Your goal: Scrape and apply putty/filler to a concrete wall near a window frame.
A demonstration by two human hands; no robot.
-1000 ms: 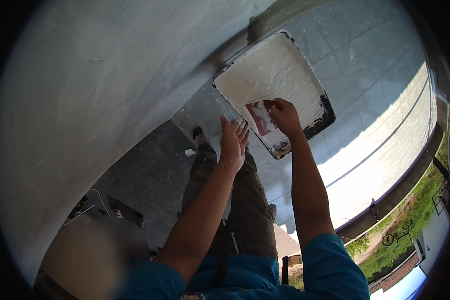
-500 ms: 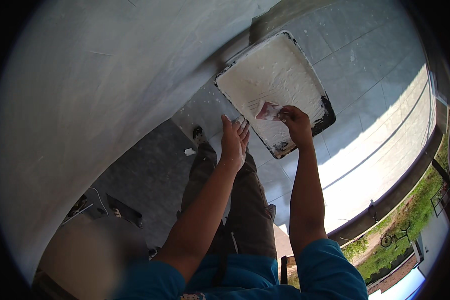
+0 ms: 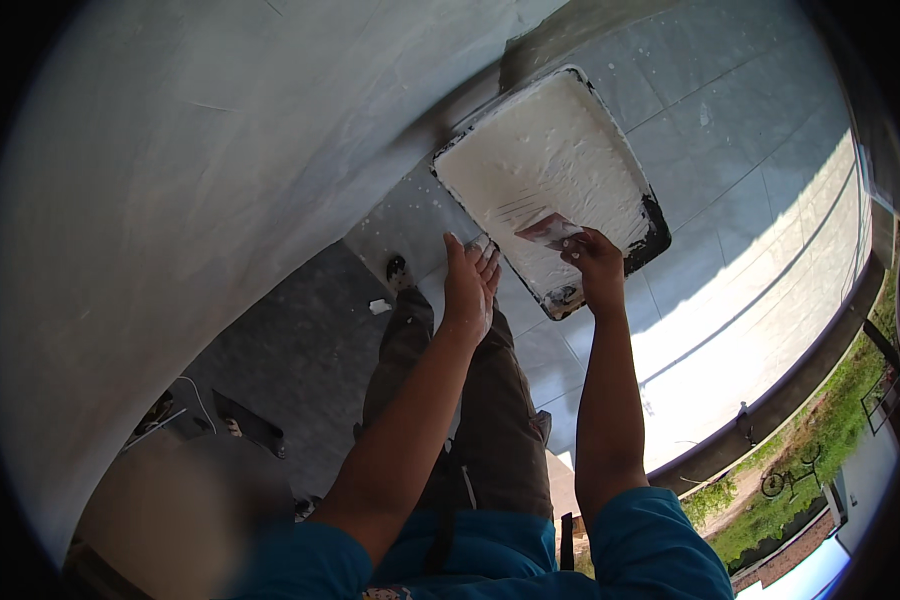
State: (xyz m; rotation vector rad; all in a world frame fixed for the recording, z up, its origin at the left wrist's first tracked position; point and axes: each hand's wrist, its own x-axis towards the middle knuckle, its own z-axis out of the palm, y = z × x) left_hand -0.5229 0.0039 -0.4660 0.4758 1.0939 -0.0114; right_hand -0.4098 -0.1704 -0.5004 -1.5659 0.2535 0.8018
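A rectangular paint tray, coated in white with its dark edge showing through, lies on the tiled floor ahead of me. Over its near part, my right hand pinches a small reddish-brown flat piece smeared with white. I cannot make out whether that piece is sandpaper or a scraper. My left hand is held open beside the tray's left edge, fingers stretched out and white smears on them. Nothing shows in it.
A pale wall rises along the left. A small white scrap lies on the floor near my shoe. Farther left are a dark flat object and a white cable. A bicycle stands outside on the right.
My right hand has shifted slightly right and nearer to me, and the reddish-brown piece is tilted differently. My left hand has hardly moved.
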